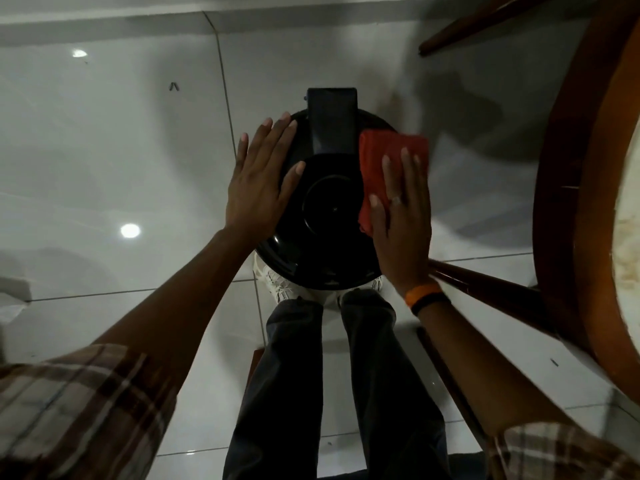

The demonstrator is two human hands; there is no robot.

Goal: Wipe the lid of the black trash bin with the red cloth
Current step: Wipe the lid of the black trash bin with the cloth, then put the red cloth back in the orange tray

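Observation:
A round black trash bin stands on the white floor right in front of my feet, and I look straight down on its glossy lid (pixel 325 216). A black hinge block rises at the lid's far edge. My left hand (pixel 258 178) lies flat on the lid's left side, fingers spread, holding nothing. My right hand (pixel 403 213) presses the folded red cloth (pixel 384 157) flat against the lid's right side, with the cloth's far end sticking out past my fingertips.
A round wooden table (pixel 581 188) with a pale top fills the right edge, its dark legs (pixel 485 282) reaching toward the bin. Glossy white floor tiles (pixel 121 150) spread to the left. My legs and shoes are just below the bin.

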